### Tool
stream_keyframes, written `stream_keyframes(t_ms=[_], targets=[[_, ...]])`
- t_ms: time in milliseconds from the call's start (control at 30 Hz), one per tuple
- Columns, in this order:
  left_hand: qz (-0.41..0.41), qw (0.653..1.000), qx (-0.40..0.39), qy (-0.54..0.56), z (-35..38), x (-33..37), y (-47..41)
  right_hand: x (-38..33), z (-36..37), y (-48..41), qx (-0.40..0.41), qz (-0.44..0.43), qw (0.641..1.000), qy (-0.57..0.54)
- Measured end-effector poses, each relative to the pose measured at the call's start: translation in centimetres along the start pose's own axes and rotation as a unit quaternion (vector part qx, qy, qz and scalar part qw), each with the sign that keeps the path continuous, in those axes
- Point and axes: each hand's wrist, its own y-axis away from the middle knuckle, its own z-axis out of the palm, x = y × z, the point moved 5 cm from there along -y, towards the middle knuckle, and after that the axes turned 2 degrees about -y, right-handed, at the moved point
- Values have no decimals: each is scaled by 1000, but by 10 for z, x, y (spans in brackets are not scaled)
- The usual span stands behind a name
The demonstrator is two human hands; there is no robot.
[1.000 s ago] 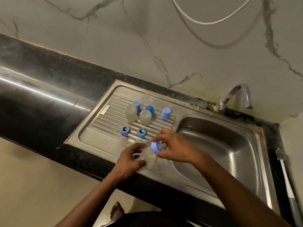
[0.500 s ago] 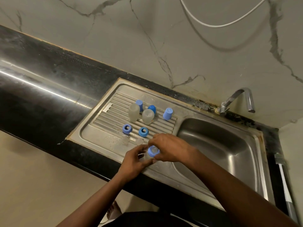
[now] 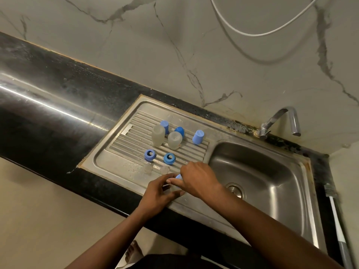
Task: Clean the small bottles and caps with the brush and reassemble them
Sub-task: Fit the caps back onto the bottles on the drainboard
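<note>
My left hand (image 3: pixel 160 191) grips a small translucent bottle (image 3: pixel 175 188) at the near edge of the drainboard (image 3: pixel 120 164), fingers curled round it. My right hand (image 3: pixel 199 179) pinches a blue ring cap (image 3: pixel 179 177) at the bottle's top. Just beyond my knuckles lie two blue rings (image 3: pixel 150 154). Farther off stand two bottles (image 3: pixel 158 135) and three blue caps (image 3: pixel 198 137). The brush (image 3: pixel 339 232) lies well right of my right hand, past the basin (image 3: pixel 272 171).

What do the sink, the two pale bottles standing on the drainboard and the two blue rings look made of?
Sink: stainless steel, brushed, judging by its grey sheen and soft reflections. Bottles: probably frosted translucent plastic; cloudy, whitish walls. Blue rings: likely moulded plastic, opaque, matte.
</note>
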Motion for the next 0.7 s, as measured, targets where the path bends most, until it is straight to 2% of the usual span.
stream_keyframes(t_ms=[100, 200, 267, 367, 533, 700], targets=[[5, 1000, -1, -2, -2, 1, 0, -2, -6, 0, -8, -22, 1000, -5], [4, 1000, -2, 10, -3, 1, 1, -2, -11, 2, -32, -84, 994, -62], [-1, 1000, 0, 11, -3, 1, 2, -4, -7, 3, -62, -116, 990, -54], [-5, 1000, 2, 11, -2, 1, 2, -5, -4, 0, -80, -90, 992, -37], [-9, 1000, -4, 6, -2, -1, 0, -2, -3, -7, -65, -10, 996, -60], [-8, 1000, -2, 11, -2, 2, 0, -9, -5, -3, -21, -32, 999, -22]])
